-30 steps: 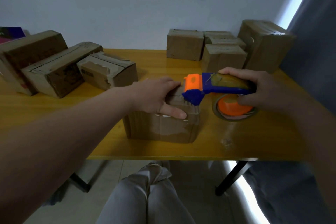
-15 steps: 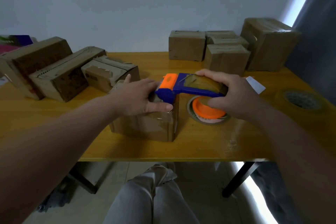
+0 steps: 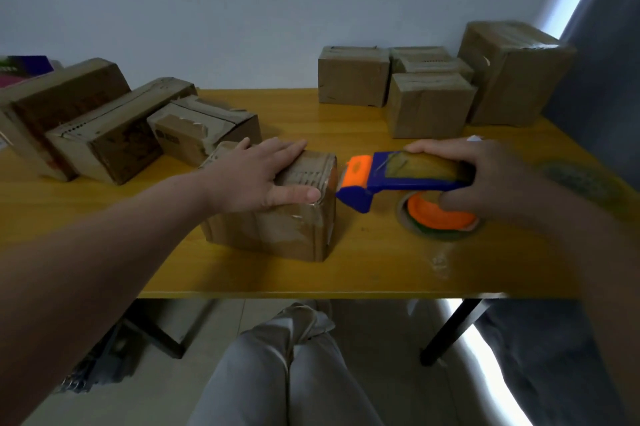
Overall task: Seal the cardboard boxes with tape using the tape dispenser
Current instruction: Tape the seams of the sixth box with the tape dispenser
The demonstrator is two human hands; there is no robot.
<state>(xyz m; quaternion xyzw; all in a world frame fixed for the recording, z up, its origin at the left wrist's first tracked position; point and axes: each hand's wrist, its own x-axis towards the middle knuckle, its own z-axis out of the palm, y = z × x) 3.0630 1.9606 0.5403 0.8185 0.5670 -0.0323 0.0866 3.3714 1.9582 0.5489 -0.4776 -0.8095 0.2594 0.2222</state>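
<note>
- Here, the left grip (image 3: 252, 176) lies flat with straight fingers, palm pressing the top of a small cardboard box (image 3: 277, 231) and thumb stretched along its near top edge.
- That box is squat and brown, with wrinkled shiny tape across its front. It sits directly under the left grip on the glossy yellow wooden worktop (image 3: 363, 266).
- The right grip (image 3: 495, 180) is curled round the tape dispenser (image 3: 398, 176), fingers over its top and thumb below.
- The dispenser has a blue plastic body and an orange head that points toward the left grip. The head is just beside the box's right edge; contact cannot be told.
- A round tape roll (image 3: 440, 218) with an orange core sits beneath the right grip.
- Beyond the right grip, several blocky cartons (image 3: 429, 103) cluster by the wall.
- Beyond and left of the left grip, three longer cartons (image 3: 114, 135) lie side by side.
</note>
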